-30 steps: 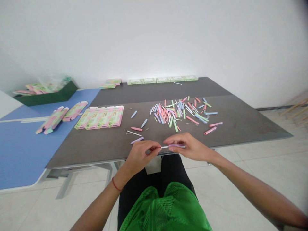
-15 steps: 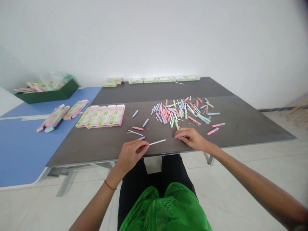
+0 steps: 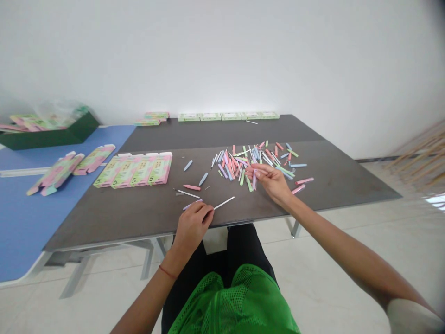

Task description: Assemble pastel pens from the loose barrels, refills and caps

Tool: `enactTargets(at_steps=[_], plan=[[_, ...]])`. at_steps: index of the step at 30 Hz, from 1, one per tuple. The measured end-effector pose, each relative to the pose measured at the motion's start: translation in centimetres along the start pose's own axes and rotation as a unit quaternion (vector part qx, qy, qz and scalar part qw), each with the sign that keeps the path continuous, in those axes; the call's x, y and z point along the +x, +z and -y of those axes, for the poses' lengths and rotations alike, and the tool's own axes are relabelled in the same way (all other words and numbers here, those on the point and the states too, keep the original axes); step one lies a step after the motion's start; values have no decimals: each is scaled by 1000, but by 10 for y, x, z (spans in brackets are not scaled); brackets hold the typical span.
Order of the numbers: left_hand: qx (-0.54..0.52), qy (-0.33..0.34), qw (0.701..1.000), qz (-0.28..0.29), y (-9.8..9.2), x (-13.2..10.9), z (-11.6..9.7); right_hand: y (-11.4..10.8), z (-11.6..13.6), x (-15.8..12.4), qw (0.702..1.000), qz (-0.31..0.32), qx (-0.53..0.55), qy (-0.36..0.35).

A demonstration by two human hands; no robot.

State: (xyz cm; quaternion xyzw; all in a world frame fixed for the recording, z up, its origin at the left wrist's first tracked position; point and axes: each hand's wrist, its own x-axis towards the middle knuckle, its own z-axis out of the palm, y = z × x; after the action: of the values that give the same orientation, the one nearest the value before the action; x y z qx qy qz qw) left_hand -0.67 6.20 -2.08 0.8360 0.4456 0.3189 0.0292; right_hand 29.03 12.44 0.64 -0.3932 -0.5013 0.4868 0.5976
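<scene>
Pale wall [image 3: 222, 55] backs a dark table [image 3: 139, 215], with a blue table [image 3: 19, 232] adjoining at left; on the blue one sit a green tray [image 3: 52, 138] of cartons and clear plastic, and some open-ended cartons [image 3: 94, 160]; four pink-and-green cartons [image 3: 134, 170], each marked 5, lie side by side on the dark table; five more cartons [image 3: 232, 117] line its far edge, a small stack [image 3: 153, 118] to their left. Left hand [image 3: 194, 221], near the front edge, has thumb and fingertips pinched on one end of a white rod [image 3: 224, 202], its free end pointing right and away from the person; a lilac piece [image 3: 191, 204] lies just beyond the knuckles, partly hidden; a red piece [image 3: 192, 187] and two blue pieces [image 3: 203, 178] lie farther off. Right hand [image 3: 273, 182] is at the near edge of the pen-part pile [image 3: 229, 172], fingers extended and slightly parted, thumb by a lilac tube [image 3: 254, 182]; whether it is gripped cannot be told; two pink tubes [image 3: 304, 181] lie to its right, apart from the pile.
</scene>
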Motion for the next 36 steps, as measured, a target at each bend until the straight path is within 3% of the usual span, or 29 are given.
enactTargets(at_steps=[12,24,29,32,36], plan=[[79,-14,995,53,-1,3,-9,4,-1,-1,1000,15,-2,-12],[43,-16,998,33,2,-1,-4,-6,-28,-23,999,-1,-43,-28],[49,-2,999,-5,-4,0,-7,-4,-31,-28,992,20,-124,-23],[48,23,998,-32,-6,1,-19,-4,-23,-33,961,71,-250,-100],[15,66,998,1,5,1,-48,-8,-5,-33,862,210,-426,-174]])
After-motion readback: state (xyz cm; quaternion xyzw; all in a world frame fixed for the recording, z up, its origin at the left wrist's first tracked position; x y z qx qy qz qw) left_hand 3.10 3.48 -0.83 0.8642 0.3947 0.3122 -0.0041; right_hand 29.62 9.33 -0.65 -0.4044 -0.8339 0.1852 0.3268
